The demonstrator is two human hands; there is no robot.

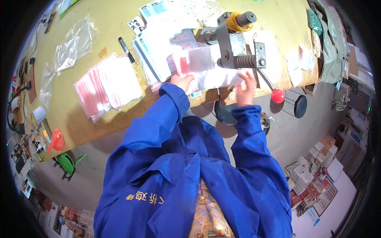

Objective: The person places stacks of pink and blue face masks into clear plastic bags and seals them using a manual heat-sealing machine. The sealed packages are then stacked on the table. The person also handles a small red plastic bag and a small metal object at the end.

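Observation:
My left hand (183,82) pinches the near left edge of a flat clear plastic bag (198,63) with a pink-striped end. The bag lies at the table's front edge and reaches under a grey lever press (234,43). Close to the bag's right end, my right hand (247,90) is raised, slightly blurred, with its fingers apart and nothing visible in them. The press's lever slopes down to a red ball knob (278,96), just right of my right hand.
Stacked pink-striped plastic bags (107,85) lie at the left, with a black marker (126,49) beyond them. Printed sheets (154,43) sit behind my left hand. More small packets (306,58) lie at the right. A black round stool seat (300,106) stands below the table edge.

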